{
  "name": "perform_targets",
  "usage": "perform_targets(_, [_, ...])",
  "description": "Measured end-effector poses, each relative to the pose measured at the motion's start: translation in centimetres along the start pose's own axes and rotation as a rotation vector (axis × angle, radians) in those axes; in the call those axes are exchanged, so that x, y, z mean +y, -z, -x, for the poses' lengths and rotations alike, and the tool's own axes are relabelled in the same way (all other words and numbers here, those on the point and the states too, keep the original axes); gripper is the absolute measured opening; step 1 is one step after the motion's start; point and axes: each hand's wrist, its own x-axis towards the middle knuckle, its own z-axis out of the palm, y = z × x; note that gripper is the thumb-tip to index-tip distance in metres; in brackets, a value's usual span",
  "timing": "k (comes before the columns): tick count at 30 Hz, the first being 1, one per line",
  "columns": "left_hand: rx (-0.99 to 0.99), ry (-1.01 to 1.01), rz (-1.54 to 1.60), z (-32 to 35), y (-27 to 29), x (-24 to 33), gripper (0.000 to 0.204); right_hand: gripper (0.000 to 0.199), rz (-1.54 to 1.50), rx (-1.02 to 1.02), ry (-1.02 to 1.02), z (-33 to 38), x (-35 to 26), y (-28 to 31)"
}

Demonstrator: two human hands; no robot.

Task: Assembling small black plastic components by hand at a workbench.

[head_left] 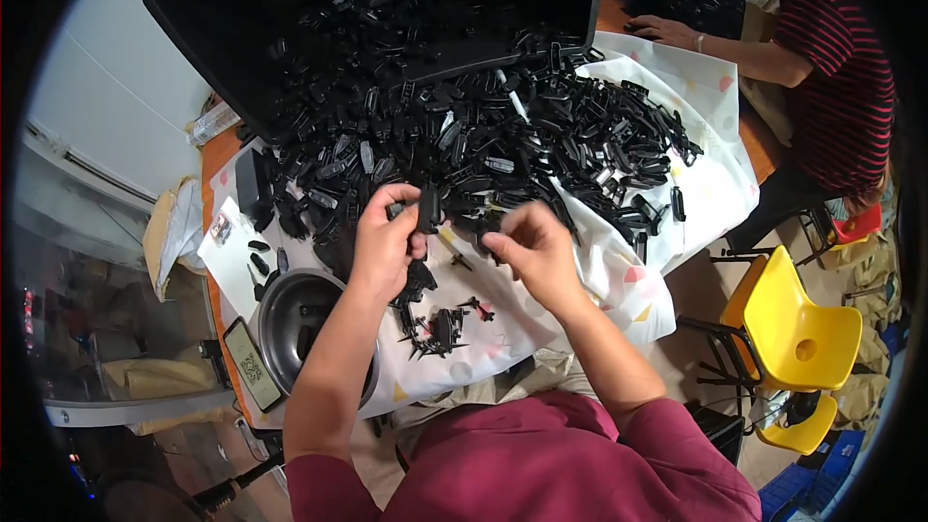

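My left hand (385, 244) pinches a small black plastic part (429, 211) upright between thumb and fingers, over the near edge of a big heap of black plastic parts (503, 150). To its right, my right hand (536, 249) is closed, thumb against fingers and slightly blurred; a dark bit shows at its fingertips, too indistinct to name. Below and between the hands lies a small pile of thin black pieces (440, 329) on the patterned white cloth (512, 329). A slim yellowish and dark tool-like piece (454, 247) rests on the cloth between my hands.
A large black bin (387, 87) lies tipped behind the heap. At left are a metal bowl (280, 314) with dark pieces inside and a phone (252, 365). Across the table corner a person in a striped shirt (836, 68) works. Yellow chairs (788, 319) stand at right.
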Motion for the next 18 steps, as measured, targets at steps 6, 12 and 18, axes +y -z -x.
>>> perform_targets(6, [-0.051, 0.052, 0.133, 3.1, -1.7, -0.1, 0.019, 0.037, -0.673, -0.034, 0.021, -0.2, -2.1, -1.4])
perform_targets(12, [-0.232, 0.046, -0.041, 5.1, -0.5, -1.0, 0.028, 0.029, -0.460, 0.019, 0.163, 0.9, -1.8, -1.2])
perform_targets(18, [-0.228, -0.669, -0.519, 4.3, -0.5, -1.3, 0.016, 0.025, -0.716, -0.008, 0.001, 1.8, -1.5, -1.4])
